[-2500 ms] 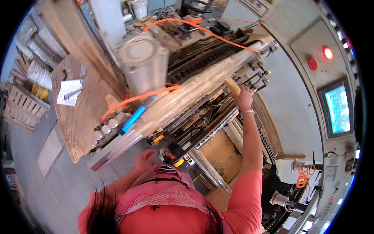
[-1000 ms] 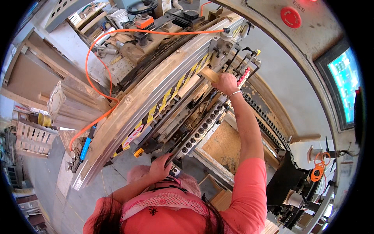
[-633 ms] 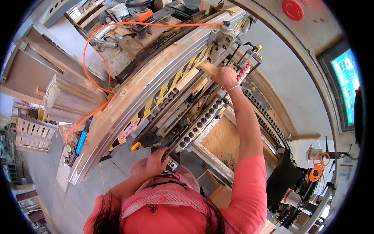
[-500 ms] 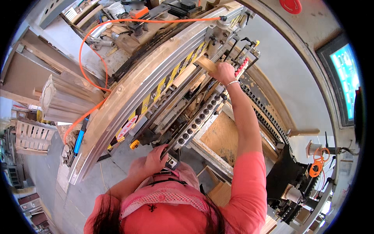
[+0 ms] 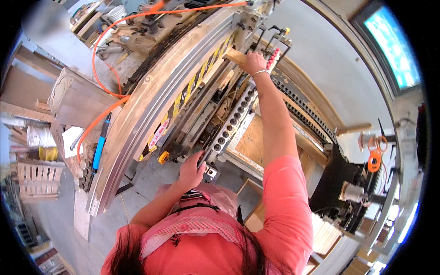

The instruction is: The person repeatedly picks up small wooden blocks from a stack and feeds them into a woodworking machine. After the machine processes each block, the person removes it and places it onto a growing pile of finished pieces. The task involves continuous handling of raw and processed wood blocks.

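Note:
Stretched far forward, my right hand (image 5: pixel 255 63) is closed on the end of a short wooden strip (image 5: pixel 235 56). The strip reaches leftward over the machine bed, close to the yellow-and-black striped rail (image 5: pixel 201 77). My left hand (image 5: pixel 191 170) is near my body, its fingers curled over the dark near end of the machine's bar. Beside it runs a pale metal bar with a row of round black knobs (image 5: pixel 233 122). Several red knobs (image 5: pixel 273 58) stand just right of my right hand. My right fingertips are partly hidden behind the hand.
An orange air hose (image 5: pixel 93 59) loops over the wood-topped beam (image 5: pixel 151 68) to the left. A blue-handled tool (image 5: pixel 99 149) hangs by its end. At right are a lit screen (image 5: pixel 393 43), a black cable chain (image 5: pixel 337 176) and orange scissors (image 5: pixel 375 158).
The whole view has shifted, with the machine sitting higher in the picture. My right hand still grips the wooden strip, and my left hand stays at the bar's near end.

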`<state>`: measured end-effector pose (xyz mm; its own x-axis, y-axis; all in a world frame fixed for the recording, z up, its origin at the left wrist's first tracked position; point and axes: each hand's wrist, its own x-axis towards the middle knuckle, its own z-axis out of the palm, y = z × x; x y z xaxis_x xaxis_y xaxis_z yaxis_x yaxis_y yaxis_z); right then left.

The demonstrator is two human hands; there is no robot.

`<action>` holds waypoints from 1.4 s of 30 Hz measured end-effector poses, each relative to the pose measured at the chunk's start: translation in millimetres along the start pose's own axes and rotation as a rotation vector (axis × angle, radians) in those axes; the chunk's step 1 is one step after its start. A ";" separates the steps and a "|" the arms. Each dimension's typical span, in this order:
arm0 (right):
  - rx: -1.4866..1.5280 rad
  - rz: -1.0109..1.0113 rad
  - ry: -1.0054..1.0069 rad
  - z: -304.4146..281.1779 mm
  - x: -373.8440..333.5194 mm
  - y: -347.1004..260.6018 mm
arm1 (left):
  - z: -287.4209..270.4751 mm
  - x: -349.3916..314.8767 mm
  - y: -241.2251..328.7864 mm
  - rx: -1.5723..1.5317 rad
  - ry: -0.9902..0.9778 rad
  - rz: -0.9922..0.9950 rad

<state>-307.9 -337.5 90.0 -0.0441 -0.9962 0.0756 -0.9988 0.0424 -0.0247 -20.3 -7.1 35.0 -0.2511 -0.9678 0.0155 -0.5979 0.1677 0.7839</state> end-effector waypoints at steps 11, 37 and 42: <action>0.514 0.283 0.480 -44.3 -364.2 -108.1 | 10.8 8.4 -15.2 -0.106 -0.061 0.142; -0.378 1.485 0.082 -54.8 -822.5 -134.4 | 22.2 18.0 -33.7 -0.079 -0.099 0.150; -0.346 1.512 0.072 -54.8 -820.4 -129.1 | 22.6 18.3 -35.9 -0.053 -0.108 0.132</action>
<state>-144.0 478.5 85.8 -0.9707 -0.0055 0.2402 0.0198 0.9945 0.1029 -20.7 -26.6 -6.8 -0.4066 -0.9119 0.0563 -0.5141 0.2793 0.8110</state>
